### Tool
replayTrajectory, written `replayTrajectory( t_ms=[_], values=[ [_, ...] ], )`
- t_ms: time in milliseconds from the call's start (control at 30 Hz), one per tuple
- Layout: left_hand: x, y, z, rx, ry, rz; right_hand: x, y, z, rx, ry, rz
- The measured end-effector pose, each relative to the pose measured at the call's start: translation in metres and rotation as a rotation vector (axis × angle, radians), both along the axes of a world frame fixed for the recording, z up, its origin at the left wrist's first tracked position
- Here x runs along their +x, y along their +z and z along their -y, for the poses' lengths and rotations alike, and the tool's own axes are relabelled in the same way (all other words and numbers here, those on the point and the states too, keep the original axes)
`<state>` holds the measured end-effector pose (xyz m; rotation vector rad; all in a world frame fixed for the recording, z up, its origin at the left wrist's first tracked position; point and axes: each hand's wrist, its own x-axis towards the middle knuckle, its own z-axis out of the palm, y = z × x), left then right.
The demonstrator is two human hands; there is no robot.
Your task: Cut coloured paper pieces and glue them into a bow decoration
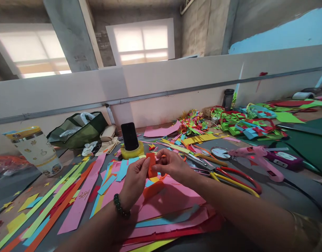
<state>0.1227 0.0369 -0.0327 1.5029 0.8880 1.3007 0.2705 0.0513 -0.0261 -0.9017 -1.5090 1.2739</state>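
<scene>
Both my hands meet over a pile of coloured paper. My left hand (136, 180), with a dark bead bracelet on the wrist, pinches a small orange paper strip (151, 164) from the left. My right hand (171, 164) pinches the same strip from the right, fingers closed on its edge. The strip stands roughly upright between the fingertips. Pink sheets (171, 203) lie directly beneath, with blue, red and yellow strips mixed in.
A phone (129, 136) stands in a yellow tape roll just behind my hands. Red-and-yellow scissors (229, 176) and a pink glue gun (258, 159) lie to the right. A printed tumbler (36, 148) and a green bag (78, 131) sit at left. Folded paper crafts (245, 122) crowd the far right.
</scene>
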Motion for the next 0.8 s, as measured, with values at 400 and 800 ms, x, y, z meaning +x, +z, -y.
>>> replayTrajectory(
  t_ms=[400, 800],
  values=[
    [0.0011, -0.0008, 0.0012, 0.040, 0.008, -0.053, 0.0004, 0.0033, 0.0024, -0.035, -0.004, -0.014],
    [0.0014, -0.0013, 0.0014, 0.038, 0.006, 0.013, -0.0012, 0.0010, 0.0025, 0.138, -0.109, 0.067]
  ],
)
